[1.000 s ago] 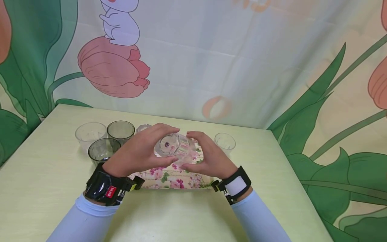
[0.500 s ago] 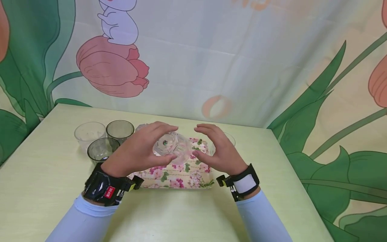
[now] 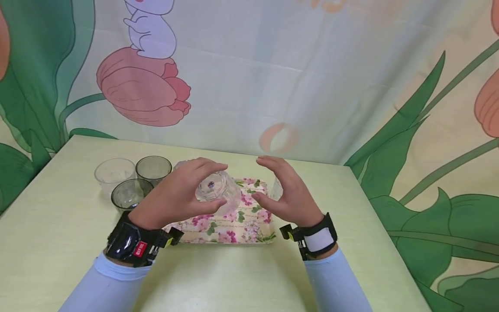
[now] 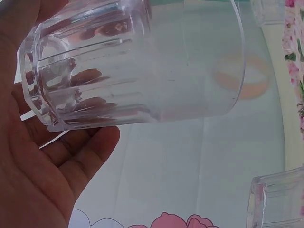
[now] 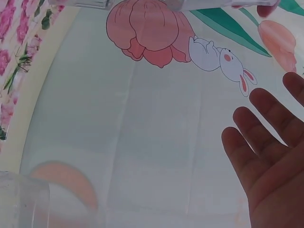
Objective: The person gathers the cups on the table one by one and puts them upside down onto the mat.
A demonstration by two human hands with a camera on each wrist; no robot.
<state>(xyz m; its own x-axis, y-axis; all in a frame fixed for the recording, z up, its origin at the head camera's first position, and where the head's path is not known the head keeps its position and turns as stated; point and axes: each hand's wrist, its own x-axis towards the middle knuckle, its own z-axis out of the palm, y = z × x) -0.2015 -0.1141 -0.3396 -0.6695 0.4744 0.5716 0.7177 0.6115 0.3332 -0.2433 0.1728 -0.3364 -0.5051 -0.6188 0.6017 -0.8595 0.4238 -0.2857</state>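
My left hand (image 3: 181, 190) grips a clear faceted glass (image 3: 228, 199) by its base end. The glass is upside down above a floral tray (image 3: 249, 229), its mouth tipped downward. In the left wrist view the thick faceted base of the glass (image 4: 95, 71) lies between thumb and fingers, and the smooth rim points away from the palm. To the right, my right hand (image 3: 290, 193) hovers with fingers spread, apart from the glass and holding nothing. Behind it a second clear glass (image 3: 276, 190) is mostly hidden. Another clear glass (image 3: 181, 164) shows partly behind my left hand.
At the left of the table stand a clear glass (image 3: 113, 173) and two smoky dark glasses, one behind (image 3: 153, 169) and one in front (image 3: 130, 195), the latter partly hidden by my left wrist. A printed cloth (image 3: 234, 86) hangs behind the table's back edge.
My right hand has let go of the clear glass and moved right, its fingers opening. The left hand keeps the glass, shifting only slightly left.
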